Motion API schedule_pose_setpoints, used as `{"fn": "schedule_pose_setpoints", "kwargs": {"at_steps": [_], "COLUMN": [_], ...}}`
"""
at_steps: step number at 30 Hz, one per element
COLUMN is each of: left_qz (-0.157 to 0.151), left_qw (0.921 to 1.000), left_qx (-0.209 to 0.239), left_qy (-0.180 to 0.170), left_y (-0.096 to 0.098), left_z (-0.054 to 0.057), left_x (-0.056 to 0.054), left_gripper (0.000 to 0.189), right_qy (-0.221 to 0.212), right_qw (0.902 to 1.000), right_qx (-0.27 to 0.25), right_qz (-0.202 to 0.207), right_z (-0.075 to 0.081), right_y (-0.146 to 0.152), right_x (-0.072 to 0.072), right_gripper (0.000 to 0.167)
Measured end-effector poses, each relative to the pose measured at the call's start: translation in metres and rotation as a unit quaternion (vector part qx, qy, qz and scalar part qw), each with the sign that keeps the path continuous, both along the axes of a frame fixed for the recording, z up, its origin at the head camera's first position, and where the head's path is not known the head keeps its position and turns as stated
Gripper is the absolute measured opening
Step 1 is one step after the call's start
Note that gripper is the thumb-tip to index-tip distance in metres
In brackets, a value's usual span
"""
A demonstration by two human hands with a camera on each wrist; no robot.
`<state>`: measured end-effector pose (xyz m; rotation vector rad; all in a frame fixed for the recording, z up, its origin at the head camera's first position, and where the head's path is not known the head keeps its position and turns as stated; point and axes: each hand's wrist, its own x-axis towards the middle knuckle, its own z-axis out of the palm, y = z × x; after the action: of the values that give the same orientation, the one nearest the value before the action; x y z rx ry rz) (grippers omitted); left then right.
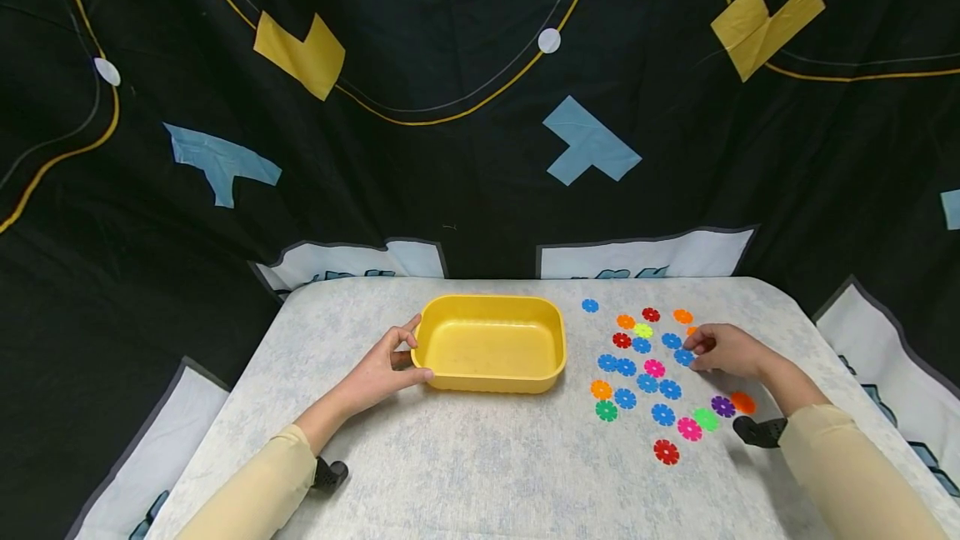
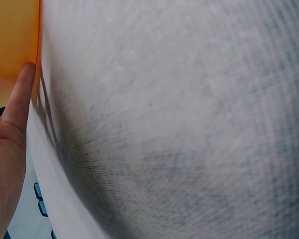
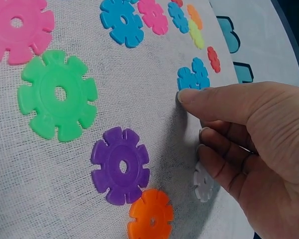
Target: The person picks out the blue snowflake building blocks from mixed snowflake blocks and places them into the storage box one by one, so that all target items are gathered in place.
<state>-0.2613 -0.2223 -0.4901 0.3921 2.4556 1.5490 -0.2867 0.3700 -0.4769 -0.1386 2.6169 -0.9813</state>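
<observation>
A yellow plastic basin (image 1: 489,385) stands on the table. My left hand (image 1: 386,365) holds its left end, thumb (image 2: 21,92) along the front corner and fingers bent round the side. To the right, my right hand (image 1: 723,350) reaches low over scattered notched plastic discs. Its thumb and index fingertip are apart, right at a blue disc (image 1: 683,357); another blue disc (image 1: 671,341) lies just behind. In the right wrist view the thumb (image 3: 204,99) overlaps the blue pair, and a white disc (image 3: 204,183) shows partly behind the fingers.
Several more discs lie flat between basin and right hand, among them a green disc (image 3: 57,95), a purple disc (image 3: 120,167) and a red disc (image 1: 666,452). A pale cloth (image 1: 465,465) covers the table. Behind hangs a black curtain (image 1: 450,182).
</observation>
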Motion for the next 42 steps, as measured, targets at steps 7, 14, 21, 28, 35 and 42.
{"fn": "schedule_pose_setpoints", "kwargs": {"at_steps": [7, 14, 21, 28, 35, 42], "left_qz": [-0.003, -0.008, -0.003, -0.003, -0.003, -0.007], "left_qw": [1.0000, 0.9999, 1.0000, 1.0000, 1.0000, 1.0000], "left_qx": [0.009, 0.010, 0.006, 0.004, 0.003, 0.000], "left_qy": [0.000, 0.000, -0.005, -0.002, -0.003, -0.001], "left_y": [-0.0005, -0.0006, -0.0005, -0.0005, 0.0000, -0.0004], "left_z": [-0.0018, -0.0019, -0.0005, 0.0000, 0.0007, 0.0008], "left_x": [-0.0008, -0.0014, -0.0008, -0.0007, -0.0016, -0.0016], "left_gripper": [0.052, 0.051, 0.053, 0.051, 0.051, 0.052], "right_qy": [-0.002, 0.004, 0.008, 0.000, -0.002, 0.015], "right_qw": [1.0000, 1.0000, 0.9999, 0.9999, 0.9998, 0.9995], "right_qx": [-0.009, -0.005, 0.006, 0.006, -0.011, -0.006], "right_qz": [0.004, 0.007, 0.013, 0.015, 0.015, 0.026], "right_z": [0.0015, 0.0000, -0.0006, 0.0034, 0.0026, 0.0014], "right_y": [-0.0023, -0.0041, -0.0055, -0.0057, -0.0055, -0.0070], "right_x": [-0.0002, -0.0010, -0.0032, -0.0040, -0.0049, -0.0046], "right_gripper": [0.034, 0.030, 0.030, 0.032, 0.035, 0.033]}}
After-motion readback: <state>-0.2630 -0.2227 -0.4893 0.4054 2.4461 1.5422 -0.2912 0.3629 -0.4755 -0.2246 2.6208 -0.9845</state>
